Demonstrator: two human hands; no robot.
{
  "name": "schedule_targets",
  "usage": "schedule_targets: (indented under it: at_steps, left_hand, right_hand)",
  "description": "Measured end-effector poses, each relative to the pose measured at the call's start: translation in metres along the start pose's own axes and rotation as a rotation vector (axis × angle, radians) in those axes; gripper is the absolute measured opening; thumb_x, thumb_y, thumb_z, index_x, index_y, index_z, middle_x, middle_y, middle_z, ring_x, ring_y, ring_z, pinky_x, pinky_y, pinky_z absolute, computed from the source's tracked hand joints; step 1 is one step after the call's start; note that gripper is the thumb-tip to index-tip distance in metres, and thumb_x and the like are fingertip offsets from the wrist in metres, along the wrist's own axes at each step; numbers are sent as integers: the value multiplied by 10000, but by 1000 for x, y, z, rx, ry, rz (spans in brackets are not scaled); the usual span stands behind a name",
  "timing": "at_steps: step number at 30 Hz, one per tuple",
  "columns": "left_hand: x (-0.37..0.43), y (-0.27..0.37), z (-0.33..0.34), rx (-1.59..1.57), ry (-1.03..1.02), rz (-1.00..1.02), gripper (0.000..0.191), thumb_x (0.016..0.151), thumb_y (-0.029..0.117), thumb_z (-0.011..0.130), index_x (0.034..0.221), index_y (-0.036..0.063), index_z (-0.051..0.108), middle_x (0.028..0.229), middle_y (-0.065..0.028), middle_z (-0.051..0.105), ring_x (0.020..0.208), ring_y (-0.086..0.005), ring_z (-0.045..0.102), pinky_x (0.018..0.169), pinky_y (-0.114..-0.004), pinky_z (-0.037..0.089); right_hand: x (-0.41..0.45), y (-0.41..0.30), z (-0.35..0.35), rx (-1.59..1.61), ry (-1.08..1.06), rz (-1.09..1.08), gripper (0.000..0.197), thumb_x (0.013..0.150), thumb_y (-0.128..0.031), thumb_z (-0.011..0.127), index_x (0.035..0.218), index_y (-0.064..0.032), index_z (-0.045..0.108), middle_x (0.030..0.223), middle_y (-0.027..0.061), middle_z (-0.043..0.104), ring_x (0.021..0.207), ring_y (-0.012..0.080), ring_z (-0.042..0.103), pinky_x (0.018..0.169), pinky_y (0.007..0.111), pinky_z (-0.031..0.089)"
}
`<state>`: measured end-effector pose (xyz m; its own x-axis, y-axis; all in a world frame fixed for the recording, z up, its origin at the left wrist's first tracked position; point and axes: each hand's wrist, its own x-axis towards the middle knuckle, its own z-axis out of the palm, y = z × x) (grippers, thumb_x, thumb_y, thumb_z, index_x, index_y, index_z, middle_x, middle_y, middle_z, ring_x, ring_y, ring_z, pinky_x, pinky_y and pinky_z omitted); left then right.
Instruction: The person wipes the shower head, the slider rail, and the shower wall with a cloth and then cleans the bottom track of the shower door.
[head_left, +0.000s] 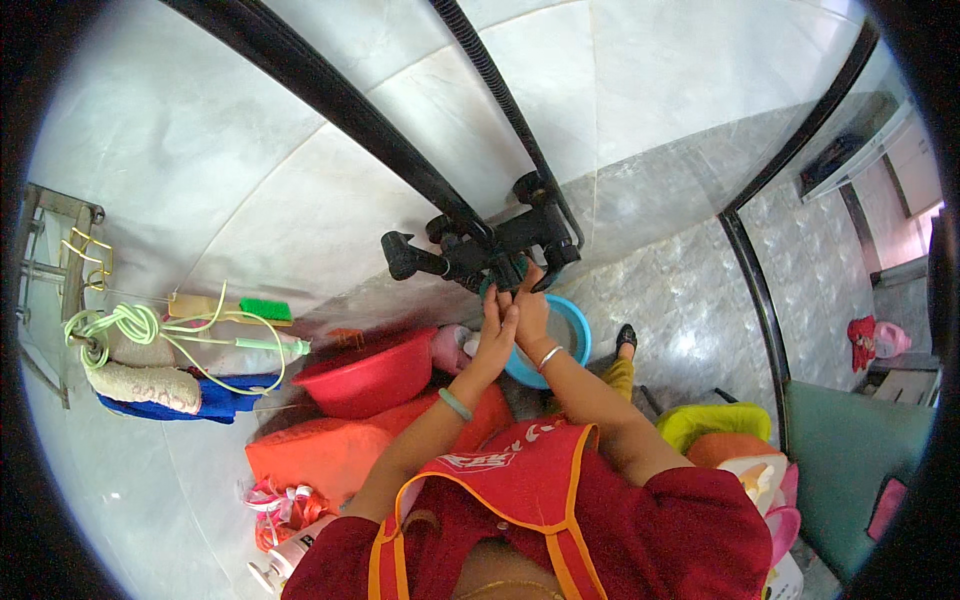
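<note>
Both of my hands are raised to a black wall-mounted shower mixer (517, 232). My left hand (499, 322) has its fingers at the fixture's lower part, where a bit of dark green material (486, 285) shows by the fingertips. Close beside it, my right hand (531, 311) reaches to the same part, and green material (522, 264) shows by its fingers too. The fingers partly hide what they grip. A black spout or handset (401, 255) sticks out to the left. Below the hands, a light blue basin (577, 322) stands on the floor.
A red basin (367, 375) and an orange-red container (315, 450) are at the lower left. A green-bristled brush (265, 309), cloths (161, 386) and a coiled pale green hose (139, 324) hang on the left wall. A black-framed partition (757, 292) stands right, near stacked basins (712, 424).
</note>
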<state>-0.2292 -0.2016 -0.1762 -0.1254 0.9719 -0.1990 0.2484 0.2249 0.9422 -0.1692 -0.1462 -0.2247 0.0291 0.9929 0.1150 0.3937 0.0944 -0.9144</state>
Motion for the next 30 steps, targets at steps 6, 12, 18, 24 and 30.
schedule_targets:
  at_steps: [6,12,18,24,30]
  left_hand:
    - [-15,-34,17,119,-16,56,708,910,414,396,1357,-28,70,1395,-192,172,1297,-282,182,1050,-334,158]
    - [-33,-93,43,53,-158,-388,726,895,444,421,1361,-20,114,1395,-187,179,1301,-275,180,1054,-339,159]
    - [-39,-58,50,-96,-104,-84,570,905,253,461,1347,10,195,1374,-180,245,1281,-274,242,1041,-362,210]
    - [-20,-57,38,141,-26,33,581,824,118,536,1316,5,248,1328,-183,310,1209,-293,340,972,-367,315]
    - [-16,-84,26,157,-266,-143,566,769,132,583,1247,-29,328,1234,-224,416,1125,-337,434,935,-362,353]
  right_hand:
    - [-19,12,-16,-32,-96,104,473,762,-320,558,1057,17,403,788,224,575,680,417,565,588,474,455]
    - [-75,107,-13,90,-433,302,479,783,-327,553,1091,13,416,950,280,562,878,429,550,747,461,431]
    - [-30,85,-41,535,-264,509,380,794,-239,530,1089,-2,501,889,161,609,802,292,583,720,369,444]
    - [3,104,-7,224,-384,15,309,822,-214,477,1034,-8,568,848,154,610,763,277,578,709,356,452]
    - [-20,100,-26,-268,-769,47,225,814,-141,458,904,12,597,972,241,553,892,397,535,765,441,436]
